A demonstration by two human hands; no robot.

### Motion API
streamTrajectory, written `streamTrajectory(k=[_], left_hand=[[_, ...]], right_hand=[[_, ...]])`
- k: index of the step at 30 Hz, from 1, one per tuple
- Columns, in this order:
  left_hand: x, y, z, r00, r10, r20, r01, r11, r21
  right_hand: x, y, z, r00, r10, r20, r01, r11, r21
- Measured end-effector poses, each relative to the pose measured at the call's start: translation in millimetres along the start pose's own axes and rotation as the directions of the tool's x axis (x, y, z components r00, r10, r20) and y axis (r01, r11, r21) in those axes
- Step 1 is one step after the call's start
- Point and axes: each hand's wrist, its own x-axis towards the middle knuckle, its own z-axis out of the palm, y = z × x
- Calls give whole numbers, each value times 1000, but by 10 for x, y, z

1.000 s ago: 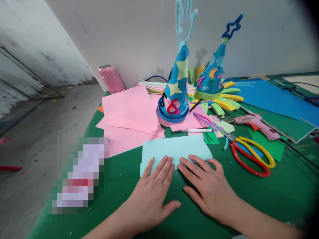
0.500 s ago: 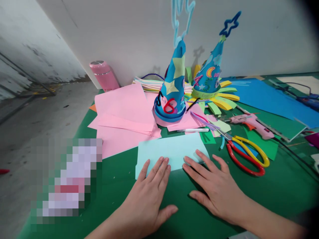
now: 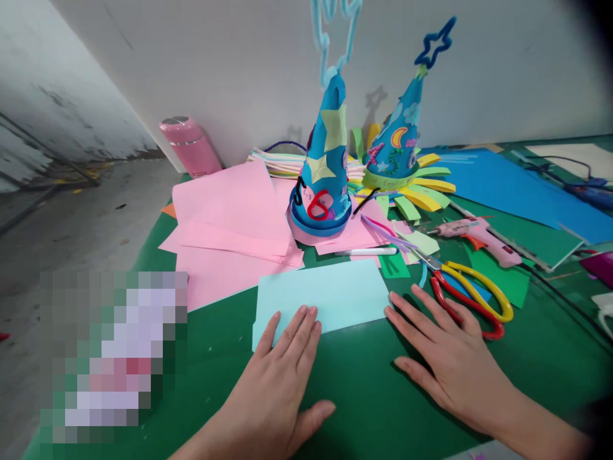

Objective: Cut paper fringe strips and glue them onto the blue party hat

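Resting left hand, open and flat, on near edge of light-blue paper lying on green surface; keeping right hand spread open at paper's right end, near scissors.

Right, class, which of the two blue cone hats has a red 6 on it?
The nearer hat, on the left: the red 6 sits low on its front, while the farther hat shows a crescent moon and no 6.
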Motion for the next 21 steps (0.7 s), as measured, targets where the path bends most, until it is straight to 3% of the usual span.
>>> streamTrajectory(k=[4,9,12,14,16,21], left_hand=[[-6,8,7,1000,-7,-12,8,1000,10],[-20,16,16,999,-16,-40,15,1000,-3],[21,27,-12,999,-22,-48,20,999,-31],[84,29,-61,999,-37,-40,35,998,-54],[170,17,-125,997,-69,-25,67,995,-68],[388,-86,-266,997,-68,20,69,997,-17]], right_hand=[[-52,38,39,1000,4,16,-2,997,-75],[-51,12,7,990,127,-68,-131,989,-61],[54,-113,-61,997,-34,-73,36,999,19],[149,-220,-95,975,-219,-24,220,972,82],[246,-306,-104,946,-323,28,315,936,156],[497,-258,-20,948,-315,-42,316,919,236]])
